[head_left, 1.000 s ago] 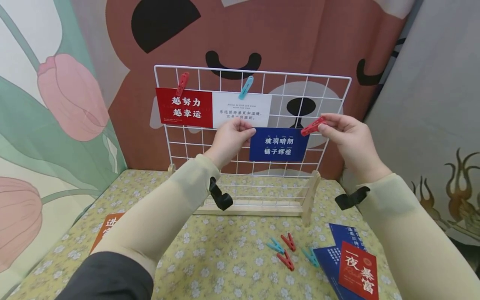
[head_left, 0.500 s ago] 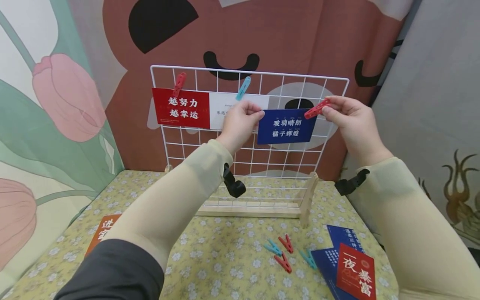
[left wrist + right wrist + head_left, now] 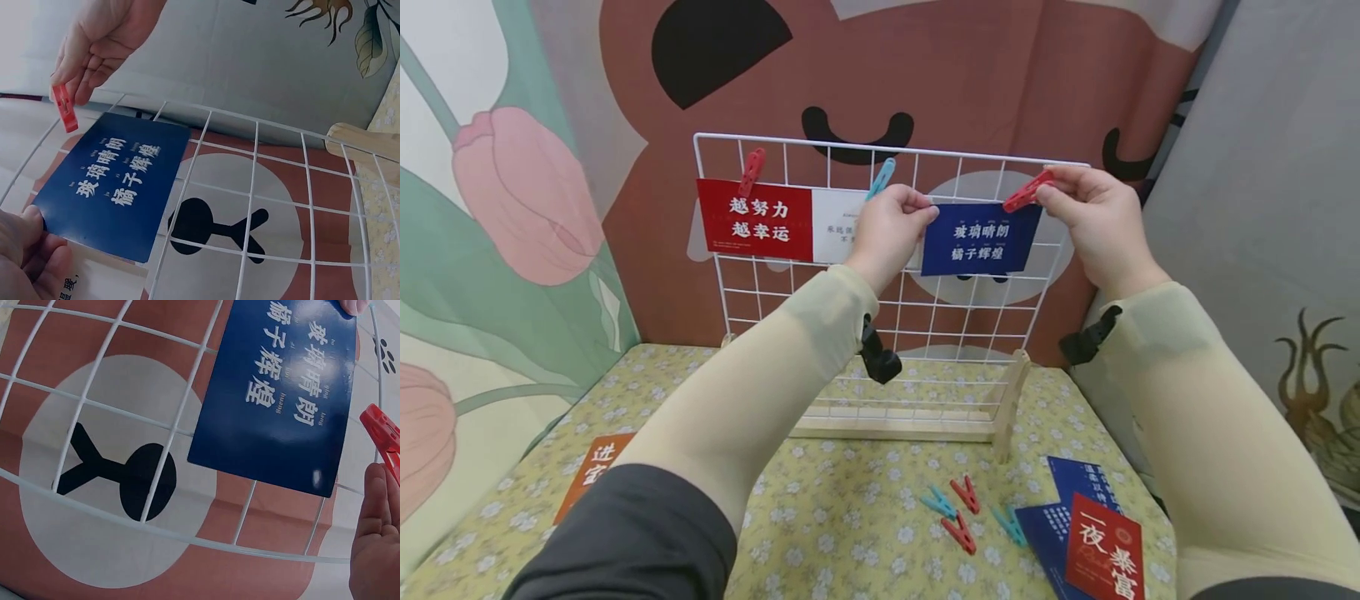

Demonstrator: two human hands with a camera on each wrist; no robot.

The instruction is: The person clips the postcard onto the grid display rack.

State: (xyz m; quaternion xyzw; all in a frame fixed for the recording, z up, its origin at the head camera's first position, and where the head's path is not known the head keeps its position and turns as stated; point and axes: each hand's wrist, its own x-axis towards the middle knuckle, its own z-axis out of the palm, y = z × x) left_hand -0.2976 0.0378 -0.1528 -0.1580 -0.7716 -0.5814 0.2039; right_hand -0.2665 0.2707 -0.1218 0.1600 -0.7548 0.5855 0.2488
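My left hand (image 3: 891,229) pinches the upper left corner of a blue card (image 3: 981,239) with white characters, in front of the upper right part of a white wire grid (image 3: 951,333). Between thumb and fingers of my right hand (image 3: 1093,221) is a red clothespin (image 3: 1028,192), near the card's top right edge. In the right wrist view the clothespin (image 3: 382,432) is apart from the card (image 3: 281,394). A red card (image 3: 756,221) hangs at the grid's left under another red clothespin (image 3: 752,172). Beside it a white card (image 3: 835,218), partly hidden by my left hand, hangs below a blue clothespin (image 3: 881,178).
Wooden feet (image 3: 1002,417) hold the grid upright on a flowered tablecloth (image 3: 820,517). Loose red and blue clothespins (image 3: 958,533) lie in front, with red (image 3: 1105,546) and blue cards (image 3: 1045,533) to their right. An orange card (image 3: 587,475) lies at the left, partly behind my sleeve.
Both hands have risen with the blue card and the red clothespin. The card has moved up and slightly right, level with the hanging cards.
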